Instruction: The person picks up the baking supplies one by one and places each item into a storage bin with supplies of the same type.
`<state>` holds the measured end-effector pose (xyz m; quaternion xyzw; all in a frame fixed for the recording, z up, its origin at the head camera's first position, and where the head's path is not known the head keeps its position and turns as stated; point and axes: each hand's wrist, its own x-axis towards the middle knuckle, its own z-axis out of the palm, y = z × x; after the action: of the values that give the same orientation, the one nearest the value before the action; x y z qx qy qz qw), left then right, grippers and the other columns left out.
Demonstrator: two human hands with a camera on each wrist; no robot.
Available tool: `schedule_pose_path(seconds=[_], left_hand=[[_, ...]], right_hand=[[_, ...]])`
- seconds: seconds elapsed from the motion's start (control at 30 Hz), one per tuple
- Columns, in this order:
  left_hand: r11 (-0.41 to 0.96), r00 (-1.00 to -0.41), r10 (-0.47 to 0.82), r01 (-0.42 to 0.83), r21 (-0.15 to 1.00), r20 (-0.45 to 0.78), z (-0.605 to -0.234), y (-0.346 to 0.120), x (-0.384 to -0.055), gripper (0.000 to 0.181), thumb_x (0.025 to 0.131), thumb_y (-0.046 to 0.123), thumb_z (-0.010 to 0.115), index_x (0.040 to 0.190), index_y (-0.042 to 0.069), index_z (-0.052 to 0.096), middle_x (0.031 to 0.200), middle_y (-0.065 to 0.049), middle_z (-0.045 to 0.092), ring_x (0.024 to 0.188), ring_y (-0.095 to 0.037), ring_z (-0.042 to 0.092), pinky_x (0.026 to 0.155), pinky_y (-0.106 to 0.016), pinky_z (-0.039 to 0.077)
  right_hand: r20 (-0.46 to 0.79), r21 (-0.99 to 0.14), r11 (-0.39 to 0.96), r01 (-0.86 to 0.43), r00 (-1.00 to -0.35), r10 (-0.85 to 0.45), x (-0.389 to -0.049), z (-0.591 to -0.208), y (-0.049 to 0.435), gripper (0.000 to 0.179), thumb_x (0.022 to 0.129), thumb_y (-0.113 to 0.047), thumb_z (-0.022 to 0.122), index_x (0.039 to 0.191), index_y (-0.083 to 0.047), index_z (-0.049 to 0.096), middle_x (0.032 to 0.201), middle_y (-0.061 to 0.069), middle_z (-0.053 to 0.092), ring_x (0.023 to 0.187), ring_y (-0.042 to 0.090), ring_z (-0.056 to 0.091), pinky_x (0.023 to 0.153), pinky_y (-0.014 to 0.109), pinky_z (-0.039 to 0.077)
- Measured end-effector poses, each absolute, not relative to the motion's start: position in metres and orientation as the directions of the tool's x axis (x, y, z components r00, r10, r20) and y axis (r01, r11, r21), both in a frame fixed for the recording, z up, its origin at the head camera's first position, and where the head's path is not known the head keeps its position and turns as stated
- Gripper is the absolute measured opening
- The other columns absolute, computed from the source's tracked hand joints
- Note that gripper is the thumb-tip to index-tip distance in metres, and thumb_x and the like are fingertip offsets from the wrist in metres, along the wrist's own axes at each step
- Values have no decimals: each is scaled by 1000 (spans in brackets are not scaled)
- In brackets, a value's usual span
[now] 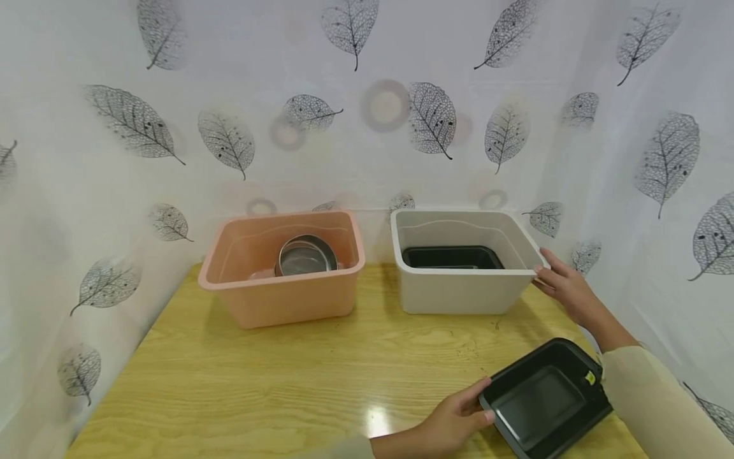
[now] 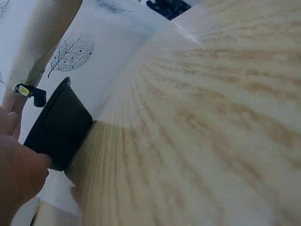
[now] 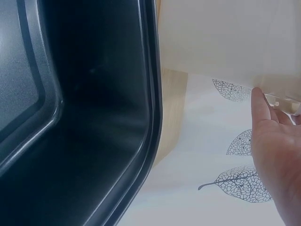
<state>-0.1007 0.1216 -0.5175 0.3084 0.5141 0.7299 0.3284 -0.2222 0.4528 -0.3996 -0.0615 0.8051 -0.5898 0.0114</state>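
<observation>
A black rectangular baking pan (image 1: 539,408) lies at the front right of the wooden table. My left hand (image 1: 444,424) grips its left corner, thumb over the rim; in the left wrist view the fingers (image 2: 40,162) reach the pan's outer side. Farther back, my right hand (image 1: 568,290) holds the right end of the white bin's rim (image 1: 459,272). In the right wrist view the thumb lies against that bin's wall (image 3: 225,37). Another black pan (image 1: 453,256) sits inside the white bin, its lower part hidden by the front wall.
Left of the white bin stands a pink bin (image 1: 287,299) holding a round metal pan or sieve (image 1: 306,258). A leaf-patterned curtain (image 1: 344,172) hangs behind and beside the table (image 1: 275,382). A small yellow-tagged device (image 2: 30,92) is on the right wrist.
</observation>
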Motion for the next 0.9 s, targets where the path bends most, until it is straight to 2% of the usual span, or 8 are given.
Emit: schedule_pose_path(seconds=[0.13, 0.23, 0.33, 0.5, 0.67, 0.9], left_hand=[[-168, -646, 761, -116, 979, 54, -517, 126, -98, 57, 106, 16, 54, 158, 7, 33, 163, -14, 32, 145, -24, 40, 107, -21, 44], [-148, -667, 744, -111, 983, 37, -518, 129, -96, 55, 105, 14, 54, 156, 7, 36, 161, -15, 35, 142, -24, 45, 105, -21, 46], [-180, -665, 745, -122, 976, 55, -520, 130, -95, 55, 105, 10, 53, 157, 6, 35, 158, -18, 39, 139, -26, 48, 103, -21, 48], [-248, -670, 732, -97, 964, 121, -525, 133, -93, 57, 105, 8, 52, 157, 2, 31, 156, -22, 40, 141, -29, 45, 103, -20, 46], [-302, -704, 699, -132, 944, 125, -530, 138, -91, 59, 103, 7, 55, 157, 1, 32, 156, -22, 40, 140, -29, 47, 103, -21, 47], [-321, -799, 601, -208, 924, 29, -526, 144, -89, 64, 95, 8, 68, 153, 7, 42, 135, -18, 64, 119, -23, 65, 89, -19, 55]], right_hand=[[54, -957, 277, -84, -992, -112, -222, -400, 452, 73, 110, -24, 44, 161, -12, -7, 162, 33, -11, 108, -21, 53, 92, 10, 49], [51, -959, 271, -79, -993, -111, -222, -401, 452, 73, 110, -24, 44, 162, -12, -7, 162, 33, -12, 108, -21, 53, 92, 9, 49], [50, -957, 280, -79, -993, -108, -222, -401, 453, 73, 110, -24, 44, 162, -13, -6, 163, 33, -11, 108, -22, 53, 91, 9, 49], [49, -957, 279, -75, -994, -99, -224, -402, 454, 73, 109, -25, 44, 162, -13, -6, 163, 33, -9, 108, -21, 54, 91, 9, 50], [50, -952, 295, -77, -994, -97, -224, -402, 455, 73, 110, -26, 44, 162, -13, -5, 163, 34, -8, 107, -22, 53, 89, 7, 50], [47, -954, 291, -72, -995, -93, -224, -401, 453, 74, 109, -27, 44, 162, -13, -6, 163, 34, -5, 107, -22, 53, 91, 9, 49]])
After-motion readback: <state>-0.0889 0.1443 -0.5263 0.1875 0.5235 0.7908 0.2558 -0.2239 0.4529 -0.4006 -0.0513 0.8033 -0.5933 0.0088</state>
